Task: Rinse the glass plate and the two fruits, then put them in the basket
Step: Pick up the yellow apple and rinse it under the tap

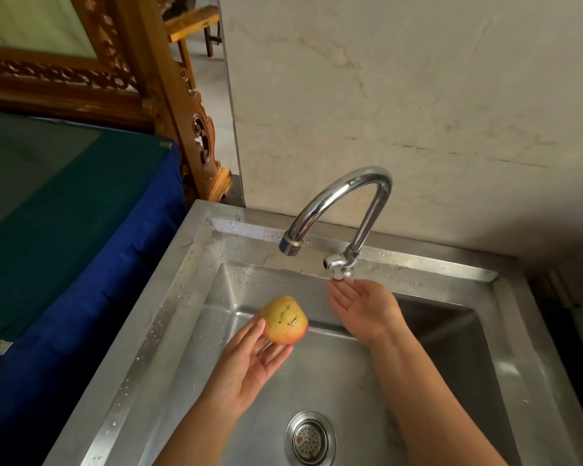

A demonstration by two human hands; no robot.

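Note:
My left hand (249, 361) holds a yellow-red apple (285, 320) with dark specks on its fingertips, over the steel sink (189, 297) and just below and left of the tap spout (290, 245). My right hand (360, 311) is flat and open, palm up, its fingertips right under the tap handle (337, 264) at the base of the tap. No water runs from the spout. The glass plate, the second fruit and the basket are out of view.
A drain strainer (310, 438) sits in the sink bottom near the front. A table with a blue and green cloth (81, 230) stands to the left of the sink. A marble wall (418, 112) rises behind the tap, and carved wooden furniture (169, 95) stands at the back left.

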